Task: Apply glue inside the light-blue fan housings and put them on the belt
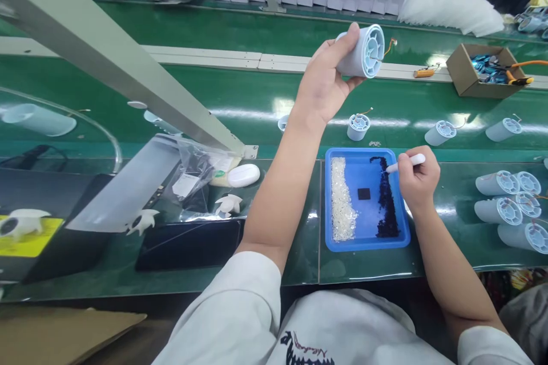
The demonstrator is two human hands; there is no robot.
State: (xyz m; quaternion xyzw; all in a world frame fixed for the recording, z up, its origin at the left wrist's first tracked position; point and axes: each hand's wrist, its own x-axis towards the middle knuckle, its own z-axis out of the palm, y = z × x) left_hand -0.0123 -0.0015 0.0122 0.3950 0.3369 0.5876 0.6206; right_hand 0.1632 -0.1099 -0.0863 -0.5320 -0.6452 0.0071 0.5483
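My left hand (327, 71) is wrapped round a pale blue cylinder (362, 52), raised over the green bench. The cylinder's spoked end faces right, with thin wires coming out of it. My right hand (417, 178) grips a white pen-like tool (394, 167), its tip down over the black pieces. Those small black pieces (387, 211) lie in a strip along the right side of a blue tray (329, 205). Small white pieces (341, 199) fill the tray's left side, and a black square (363, 194) sits between the two.
Several similar cylinders (499, 211) lie at the right; another (358, 126) stands behind the tray. A cardboard box (473, 77) with blue items is at back right. A slanted metal post (128, 63) crosses the left. A white mouse-like item (244, 175) lies left of my arm.
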